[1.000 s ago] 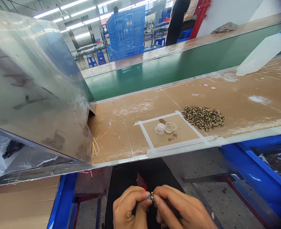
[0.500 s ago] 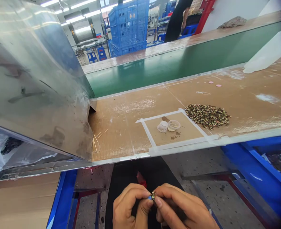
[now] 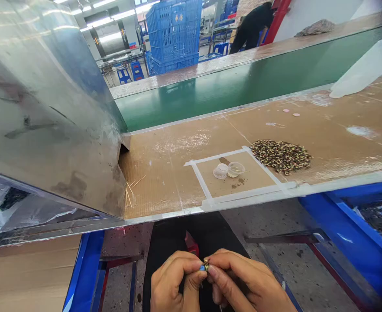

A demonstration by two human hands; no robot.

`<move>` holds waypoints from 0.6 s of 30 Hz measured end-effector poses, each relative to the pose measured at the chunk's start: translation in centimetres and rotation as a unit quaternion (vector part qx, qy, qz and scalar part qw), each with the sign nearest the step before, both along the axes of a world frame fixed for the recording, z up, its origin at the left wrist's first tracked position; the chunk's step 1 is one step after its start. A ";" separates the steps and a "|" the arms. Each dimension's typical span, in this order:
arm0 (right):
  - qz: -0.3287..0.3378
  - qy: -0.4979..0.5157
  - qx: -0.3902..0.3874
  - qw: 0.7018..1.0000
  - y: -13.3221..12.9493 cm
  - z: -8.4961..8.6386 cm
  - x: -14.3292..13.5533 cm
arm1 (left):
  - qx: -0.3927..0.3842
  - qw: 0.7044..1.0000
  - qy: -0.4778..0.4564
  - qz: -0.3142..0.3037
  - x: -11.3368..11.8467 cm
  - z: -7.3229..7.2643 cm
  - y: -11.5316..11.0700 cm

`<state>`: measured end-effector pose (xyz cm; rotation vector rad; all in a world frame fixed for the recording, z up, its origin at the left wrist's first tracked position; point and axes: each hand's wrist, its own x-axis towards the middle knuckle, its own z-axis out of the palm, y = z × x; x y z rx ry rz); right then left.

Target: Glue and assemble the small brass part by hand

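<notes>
Above my lap, my left hand [image 3: 177,279] pinches a tiny blue piece [image 3: 202,268] between thumb and forefinger. My right hand [image 3: 243,277] grips a small dark and yellowish piece [image 3: 206,263] right against it, fingertips nearly touching. A thin shaft shows beneath my right hand, mostly hidden. On the bench lies a heap of small black and yellow pieces [image 3: 280,156]. Left of the heap, inside a taped square, stand a clear cup [image 3: 236,169] with pale contents and a stick across it, and a second small clear cup [image 3: 221,171].
Thin wooden sticks [image 3: 130,194] lie beside a large metal housing [image 3: 48,108] at left. A green conveyor [image 3: 210,93] runs behind the cardboard-topped bench [image 3: 155,173]. Blue bins [image 3: 347,229] flank the legs below. Beyond are stacked blue crates [image 3: 174,34] and a bending person [image 3: 252,28].
The person in the background has bent over and shifted right. My hands have moved slightly left, still holding the small pieces together; the view has shifted a little.
</notes>
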<state>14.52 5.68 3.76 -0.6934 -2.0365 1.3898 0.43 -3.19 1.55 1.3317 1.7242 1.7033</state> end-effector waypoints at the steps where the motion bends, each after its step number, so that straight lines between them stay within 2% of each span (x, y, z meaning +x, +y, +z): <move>1: 0.015 0.002 0.048 0.999 0.2 0.0 0.0 | -0.011 1.000 -0.004 -0.008 -0.1 0.1 -0.1; 4: 0.049 -0.001 0.126 0.991 0.7 0.3 0.1 | -0.032 0.999 -0.005 -0.023 -0.4 0.2 -0.2; 18: 0.056 -0.025 0.127 0.990 0.5 0.2 0.3 | 0.032 0.999 0.006 -0.031 0.1 -1.3 -0.1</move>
